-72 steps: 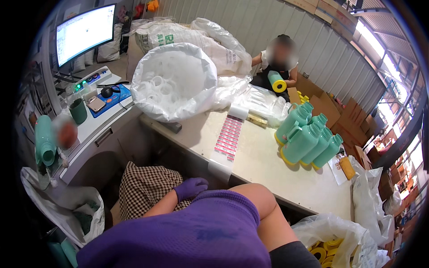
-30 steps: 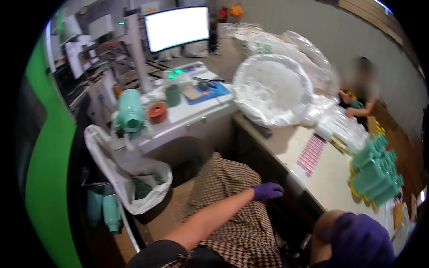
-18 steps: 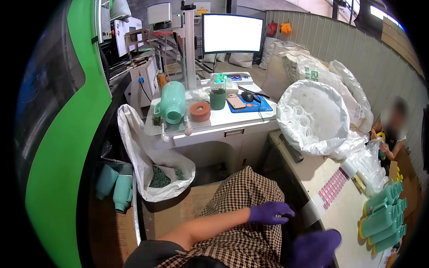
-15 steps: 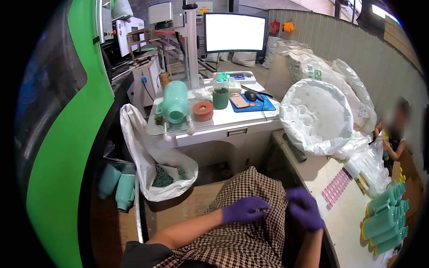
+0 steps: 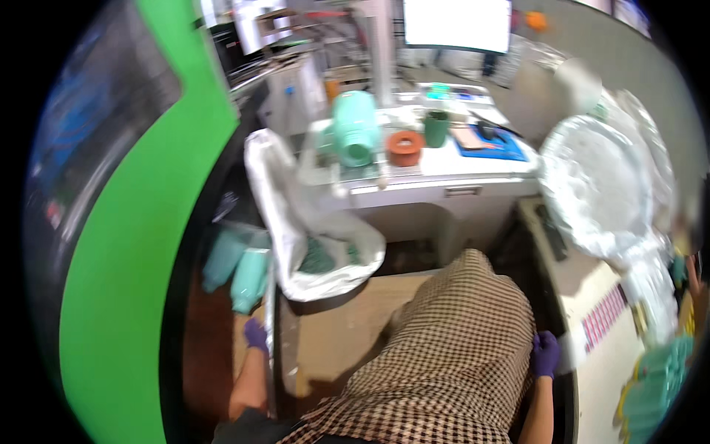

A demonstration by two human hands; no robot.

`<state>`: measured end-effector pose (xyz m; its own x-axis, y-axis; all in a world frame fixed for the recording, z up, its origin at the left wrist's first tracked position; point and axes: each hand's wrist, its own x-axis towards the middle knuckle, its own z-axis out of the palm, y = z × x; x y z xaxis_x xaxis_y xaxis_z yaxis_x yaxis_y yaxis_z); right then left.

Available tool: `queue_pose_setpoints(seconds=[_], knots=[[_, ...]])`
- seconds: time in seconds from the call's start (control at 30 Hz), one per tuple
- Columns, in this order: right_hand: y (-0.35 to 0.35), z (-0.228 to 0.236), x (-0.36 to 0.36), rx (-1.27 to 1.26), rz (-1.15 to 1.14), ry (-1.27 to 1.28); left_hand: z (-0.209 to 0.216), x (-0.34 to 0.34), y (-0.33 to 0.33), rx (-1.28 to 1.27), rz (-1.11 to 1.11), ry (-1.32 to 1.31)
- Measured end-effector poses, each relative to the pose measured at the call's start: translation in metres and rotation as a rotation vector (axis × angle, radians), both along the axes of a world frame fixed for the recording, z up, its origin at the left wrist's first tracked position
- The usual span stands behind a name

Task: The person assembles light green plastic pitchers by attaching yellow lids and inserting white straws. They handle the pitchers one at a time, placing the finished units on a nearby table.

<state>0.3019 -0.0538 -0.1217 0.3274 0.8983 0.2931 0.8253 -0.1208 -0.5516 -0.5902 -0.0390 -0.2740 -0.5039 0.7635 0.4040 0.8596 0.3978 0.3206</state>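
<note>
My left hand (image 5: 256, 335), in a purple glove, is low at the left, just below two mint-green plastic jugs (image 5: 251, 280) in an open-topped bin. Blur hides its finger positions, and a gap seems to lie between it and the nearer jug. My right hand (image 5: 546, 354), also gloved in purple, hangs beside the checked apron (image 5: 451, 325) over my lap, close to the right-hand bench's edge. Its fingers look curled; whether anything is inside them cannot be seen.
A white sack (image 5: 296, 286) with green scraps stands ahead. The white desk (image 5: 436, 177) holds a large mint jug (image 5: 356, 129), an orange-red tape roll (image 5: 404, 149) and a green-based bottle (image 5: 436, 129). On the right are a lined tub (image 5: 551, 174), pink labels (image 5: 605, 318) and more jugs (image 5: 654, 385).
My hands have moved apart from above my lap: the left down toward the jugs in the bin, the right to the bench side. The view has shifted, so the desk appears higher and further right.
</note>
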Motion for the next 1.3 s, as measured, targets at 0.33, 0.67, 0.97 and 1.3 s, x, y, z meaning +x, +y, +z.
queue_pose_setpoints(seconds=[0.33, 0.67, 0.97, 1.3], knots=[[0.001, 0.134, -0.092, 0.270, 0.083, -0.120, -0.006, -0.029, 0.083, 0.121, 0.536, -1.107], [0.019, 0.131, -0.145, 0.195, 0.613, -0.273, 0.054, 0.013, 0.131, 0.036, 0.399, -0.546], [0.035, 0.148, -0.172, 0.360, 0.777, -0.079, 0.189, 0.102, 0.086, 0.281, -0.386, 0.458], [0.033, 0.090, -0.212, 0.511, 0.820, 0.154, 0.316, 0.443, 0.079, 0.247, -1.575, 0.097]])
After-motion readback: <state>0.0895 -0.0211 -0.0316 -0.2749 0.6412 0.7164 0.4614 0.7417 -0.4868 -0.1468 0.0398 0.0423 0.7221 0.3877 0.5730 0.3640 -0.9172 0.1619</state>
